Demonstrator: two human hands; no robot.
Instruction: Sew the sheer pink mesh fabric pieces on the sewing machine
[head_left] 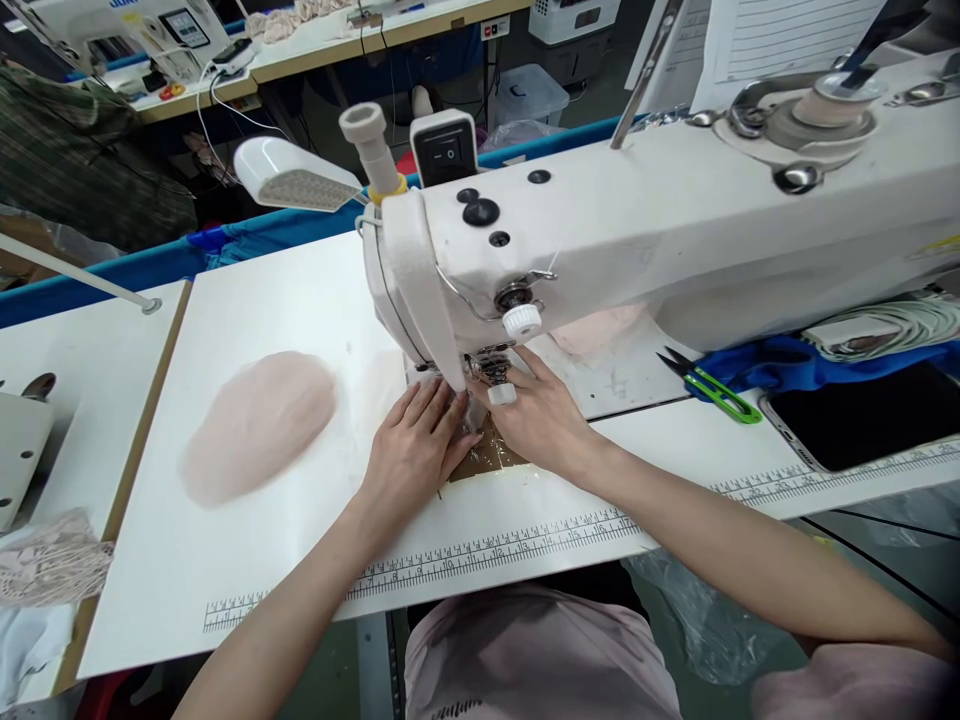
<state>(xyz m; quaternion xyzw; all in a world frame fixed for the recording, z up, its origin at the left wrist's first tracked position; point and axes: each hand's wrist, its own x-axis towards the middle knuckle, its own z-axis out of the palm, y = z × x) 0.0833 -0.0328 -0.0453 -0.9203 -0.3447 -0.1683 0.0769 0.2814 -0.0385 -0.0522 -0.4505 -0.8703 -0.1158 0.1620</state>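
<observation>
A white sewing machine (pixel 450 270) stands over the table, its needle and presser foot (pixel 491 368) between my two hands. My left hand (pixel 416 435) lies flat with its fingers stretched out, left of the foot, on what looks like thin, sheer material. From the other side my right hand (pixel 536 415) reaches in close to the foot; its index finger is extended, and the other fingertips are partly hidden by the machine. Which edge of the material they touch is hidden. Left of my hands rests an oval, pale pink sheer fabric piece (pixel 259 425).
More pink fabric (pixel 600 328) lies under the machine arm. Green-handled scissors (pixel 709 385), a phone (pixel 874 415) and blue cloth (pixel 780 365) are at the right. A printed ruler (pixel 495 552) runs along the front edge. A person in a dark checked garment (pixel 82 150) is at the far left.
</observation>
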